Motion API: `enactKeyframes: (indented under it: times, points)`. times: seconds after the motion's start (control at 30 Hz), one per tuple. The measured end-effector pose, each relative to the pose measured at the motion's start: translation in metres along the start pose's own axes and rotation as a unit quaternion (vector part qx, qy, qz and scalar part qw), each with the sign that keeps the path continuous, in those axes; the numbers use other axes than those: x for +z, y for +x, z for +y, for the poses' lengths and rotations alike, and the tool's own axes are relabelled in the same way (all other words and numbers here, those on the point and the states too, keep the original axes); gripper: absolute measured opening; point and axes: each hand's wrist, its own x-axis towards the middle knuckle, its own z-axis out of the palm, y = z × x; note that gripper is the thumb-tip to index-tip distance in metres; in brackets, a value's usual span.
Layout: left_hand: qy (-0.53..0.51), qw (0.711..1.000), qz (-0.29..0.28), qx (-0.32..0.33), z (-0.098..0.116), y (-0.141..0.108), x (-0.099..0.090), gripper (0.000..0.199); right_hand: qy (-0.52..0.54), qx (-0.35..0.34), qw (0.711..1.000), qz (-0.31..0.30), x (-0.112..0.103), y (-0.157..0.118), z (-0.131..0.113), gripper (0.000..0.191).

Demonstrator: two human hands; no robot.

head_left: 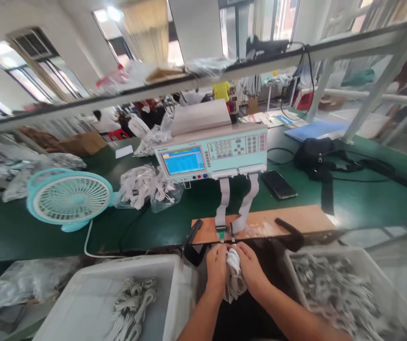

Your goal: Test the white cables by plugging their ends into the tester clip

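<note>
Both my hands are together at the front edge of the green table. My left hand [217, 265] is closed with its fingertips at a small green circuit board [221, 234]. My right hand [248, 263] is closed just beside it, at a second small connector [233, 233]. A coiled white cable [234, 274] hangs between the two hands, its ends running up to the fingertips. Two flat grey ribbon cables [243, 208] lead from the connectors to a tester [224, 154] with a lit blue screen. My fingers hide the cable's plugs.
A wooden board [267, 222] lies along the table edge. On the left, a white bin [175, 293] holds coiled cables; another bin [384, 265] on the right holds many more. A turquoise fan [78, 196], a phone [278, 184] and a black bag [313, 156] stand or lie on the table.
</note>
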Motion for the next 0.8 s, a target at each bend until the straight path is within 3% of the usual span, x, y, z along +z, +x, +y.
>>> enactKeyframes:
  times: [0.1,0.2,0.23,0.3,0.37,0.43,0.5,0.57,0.63,0.73,0.8]
  points:
    - [-0.025,0.996,-0.054,-0.068,-0.002,-0.018,0.003,0.022,-0.028,0.039,0.998,-0.027,-0.027,-0.015,-0.009,0.035]
    - [-0.104,0.963,-0.105,-0.226,-0.004,-0.031,0.001,0.034,-0.17,0.072,0.981,-0.052,-0.092,-0.027,-0.022,0.029]
    - [-0.134,0.944,-0.119,-0.277,-0.005,-0.033,-0.001,0.037,-0.259,0.062,0.962,-0.059,-0.117,-0.031,-0.026,0.028]
    - [-0.179,0.907,-0.143,-0.353,-0.012,-0.037,-0.004,0.039,-0.47,-0.005,0.881,-0.047,-0.159,-0.041,-0.031,0.024]
    - [-0.19,0.878,-0.163,-0.408,-0.025,-0.04,-0.004,0.039,-0.59,-0.093,0.8,-0.062,-0.177,-0.055,-0.031,0.015]
    - [-0.168,0.861,-0.169,-0.449,-0.043,-0.044,0.002,0.038,-0.612,-0.167,0.753,-0.177,-0.169,-0.07,-0.024,0.021]
    - [-0.13,0.862,-0.154,-0.464,-0.062,-0.049,0.01,0.038,-0.574,-0.219,0.721,-0.321,-0.145,-0.079,-0.013,0.026]
    - [-0.096,0.872,-0.13,-0.462,-0.078,-0.055,0.015,0.037,-0.524,-0.254,0.706,-0.403,-0.12,-0.08,-0.001,0.023]
    - [-0.069,0.886,-0.128,-0.441,-0.086,-0.062,0.015,0.039,-0.469,-0.263,0.716,-0.445,-0.107,-0.074,0.008,0.02]
    - [0.034,0.94,-0.172,-0.292,-0.084,-0.074,0.0,0.036,-0.41,-0.228,0.749,-0.468,-0.107,-0.065,0.013,0.022]
    - [0.125,0.957,-0.198,-0.171,-0.075,-0.082,-0.017,0.026,-0.402,-0.184,0.766,-0.468,-0.112,-0.061,0.012,0.025]
